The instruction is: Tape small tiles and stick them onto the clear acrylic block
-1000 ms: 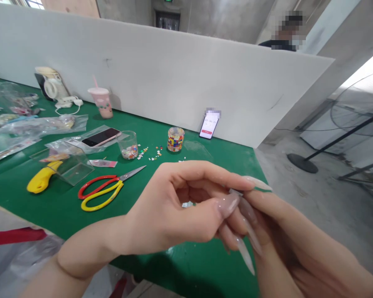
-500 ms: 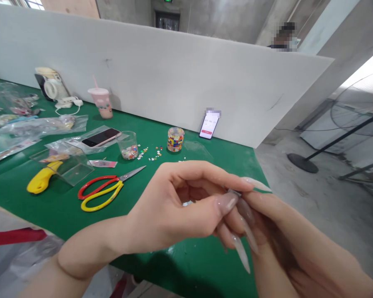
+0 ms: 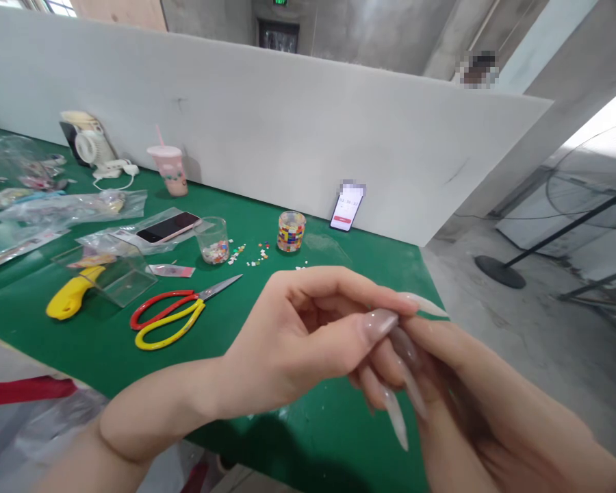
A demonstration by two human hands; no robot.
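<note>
Above the front of the table, my left hand point(image 3: 308, 335) is closed, its thumb and long-nailed fingers pressed together. Its fingertips touch my right hand point(image 3: 467, 376), which comes in from the lower right with fingers bent inward. Whatever lies between the fingertips is hidden. Red-and-yellow scissors point(image 3: 174, 317) lie to the left of my hands, blades pointing right. Beyond them stand a clear cup point(image 3: 214, 239) with small coloured pieces and a round jar point(image 3: 291, 233) covered in coloured mosaic tiles. Loose small pieces point(image 3: 251, 255) are scattered between the two.
A yellow-handled tool point(image 3: 72, 294), a clear plastic stand point(image 3: 126, 281) and a dark-screened phone point(image 3: 169, 227) lie left. A pink cup with straw point(image 3: 169, 171) and a lit phone point(image 3: 345, 207) stand near the white partition point(image 3: 267, 130). A floor fan point(image 3: 559, 226) stands right; a person shows beyond.
My left thumb has shifted slightly up and right, covering a small greyish bit that showed between the fingertips. The hands stay together; the view has shifted slightly.
</note>
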